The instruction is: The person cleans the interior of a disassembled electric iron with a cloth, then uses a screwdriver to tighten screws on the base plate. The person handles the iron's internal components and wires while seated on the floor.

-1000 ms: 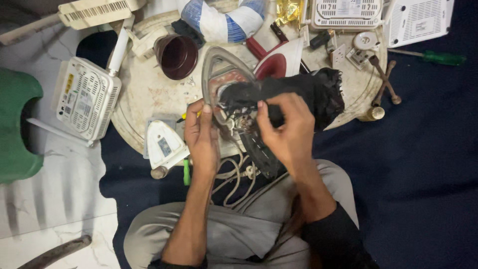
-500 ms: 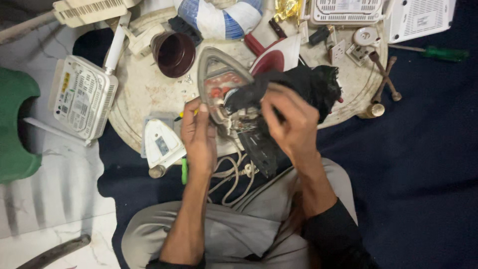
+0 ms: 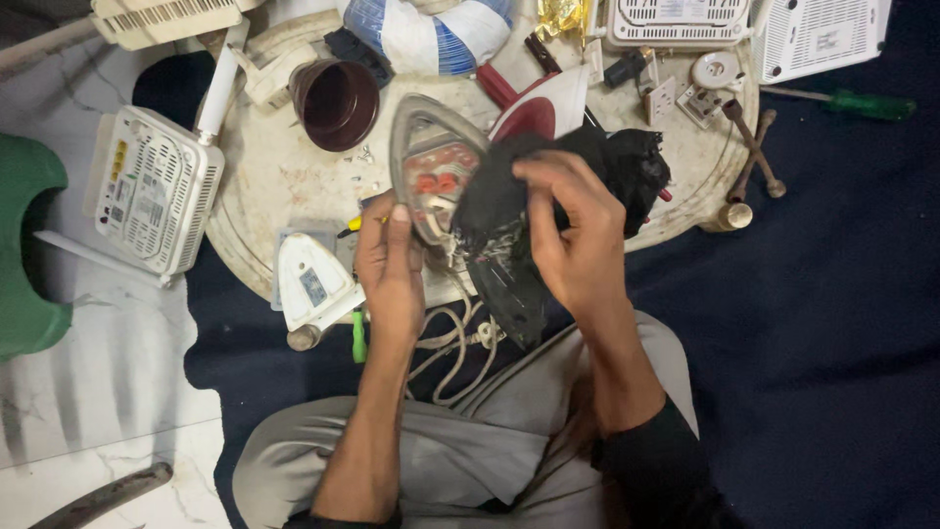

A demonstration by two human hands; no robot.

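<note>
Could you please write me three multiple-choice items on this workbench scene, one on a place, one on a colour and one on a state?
1. Where does the brown cup stand?
A. On the round tray, above and to the left of the opened iron
B. On the dark cloth by the green screwdriver
C. In the person's lap

2. What colour is the handle of the screwdriver lying at the upper right?
A. Red
B. Green
C. Yellow

3. What state is the iron in?
A. Fully cased, standing on its heel
B. Wrapped in a box
C. Opened, its inner parts showing

Answers:
1. A, since the cup sits on the round tray beside the iron's tip.
2. B, since its handle is plainly green against the dark cloth.
3. C, since red parts show inside the metal base while the left hand steadies it and the right hand grips the black cover.
</note>
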